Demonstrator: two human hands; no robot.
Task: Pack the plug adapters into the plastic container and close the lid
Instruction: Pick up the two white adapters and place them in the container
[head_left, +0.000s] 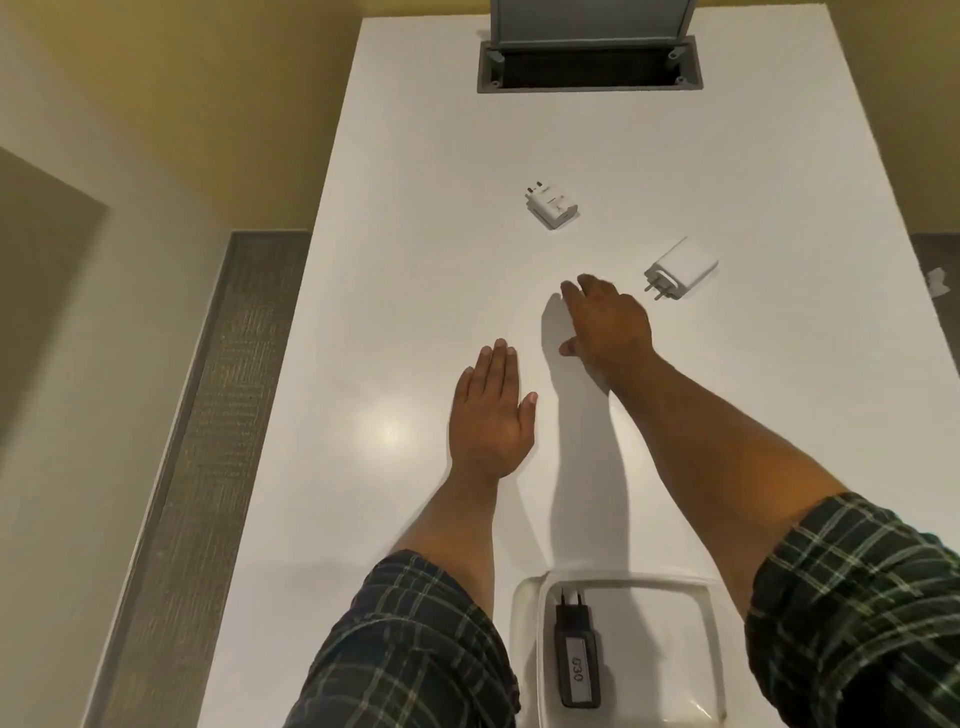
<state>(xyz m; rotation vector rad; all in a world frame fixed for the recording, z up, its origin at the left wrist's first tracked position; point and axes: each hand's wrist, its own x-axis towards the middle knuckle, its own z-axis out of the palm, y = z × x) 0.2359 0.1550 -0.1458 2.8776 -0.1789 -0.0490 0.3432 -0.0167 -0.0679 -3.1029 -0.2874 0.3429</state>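
Observation:
Two white plug adapters lie on the white table: a squarish one (551, 207) in the middle and a longer one (680, 268) to its right, prongs facing me. A clear plastic container (707, 654) stands at the near edge with a black adapter (575, 656) inside, on its left side. No lid can be made out. My right hand (605, 322) hovers over the table between the two white adapters, fingers apart, holding nothing. My left hand (491, 413) lies flat on the table, palm down, empty.
A grey recessed cable box (589, 67) with a raised flap sits in the table's far end. The white table (389, 312) has its left edge beside a grey floor strip. A small white scrap (940, 280) lies beyond the right edge.

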